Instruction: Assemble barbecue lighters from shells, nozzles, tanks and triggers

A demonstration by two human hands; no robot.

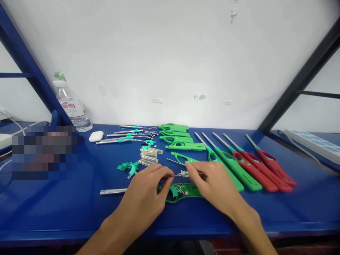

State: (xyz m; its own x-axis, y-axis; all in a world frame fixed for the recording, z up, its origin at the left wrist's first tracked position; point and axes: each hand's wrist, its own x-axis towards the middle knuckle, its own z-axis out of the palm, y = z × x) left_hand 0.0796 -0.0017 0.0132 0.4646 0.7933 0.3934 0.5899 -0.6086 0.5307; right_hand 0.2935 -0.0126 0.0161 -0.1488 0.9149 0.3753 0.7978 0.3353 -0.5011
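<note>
My left hand [148, 187] pinches the end of a thin pale wire or tube over an open green lighter half-shell [195, 190]. That strand leads to a small clear lighter fuel tank [185, 174], which my right hand [215, 182] grips. A thin metal rod [175, 161] ends at my right fingertips; whether they hold it too, I cannot tell. Inside the half-shell sit a teal trigger [174, 191] and white wires. Its metal barrel [113, 191] sticks out to the left, partly hidden by my left hand. Another green half-shell [182, 157] lies just behind my hands.
Clear fuel tanks [149, 156], teal triggers [130, 166] and metal barrels with wires [119, 140] lie behind my left hand. Green shells [176, 139] sit near the wall. Assembled red lighters [273, 164] and green lighters [236, 170] lie right. A water bottle [73, 108] and white case [96, 136] stand left.
</note>
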